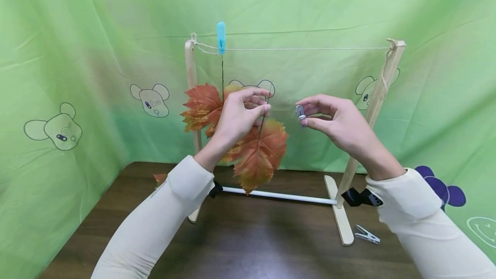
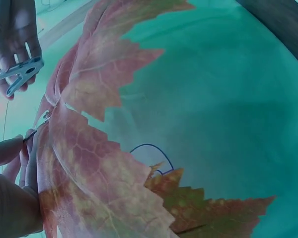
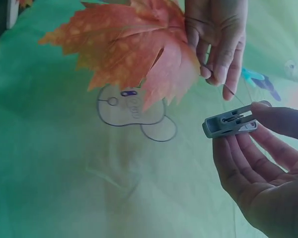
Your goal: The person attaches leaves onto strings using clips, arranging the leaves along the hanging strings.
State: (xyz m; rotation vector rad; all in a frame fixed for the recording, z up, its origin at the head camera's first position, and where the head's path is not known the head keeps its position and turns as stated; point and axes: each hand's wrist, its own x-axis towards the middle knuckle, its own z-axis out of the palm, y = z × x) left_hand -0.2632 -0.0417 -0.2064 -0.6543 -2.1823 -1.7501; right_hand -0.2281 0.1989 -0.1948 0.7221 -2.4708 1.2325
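My left hand (image 1: 239, 113) pinches the thin dark stem (image 1: 263, 123) of an orange-red artificial maple leaf (image 1: 260, 154), which hangs below the fingers. In the right wrist view that leaf (image 3: 134, 44) spreads beside the left hand. My right hand (image 1: 335, 119) holds a grey clothespin (image 3: 231, 122) between thumb and fingers, to the right of the stem and apart from it. A second maple leaf (image 1: 203, 106) hangs by its stem from a blue clothespin (image 1: 221, 38) clipped on the string (image 1: 302, 49). The left hand partly covers this second leaf.
The string runs between two wooden posts (image 1: 373, 106), joined low down by a white bar (image 1: 286, 196). Another grey clothespin (image 1: 367, 234) lies on the brown table (image 1: 248, 244) by the right foot. A leaf piece (image 1: 159, 178) shows behind the left sleeve. Green cloth (image 1: 310, 3) hangs behind.
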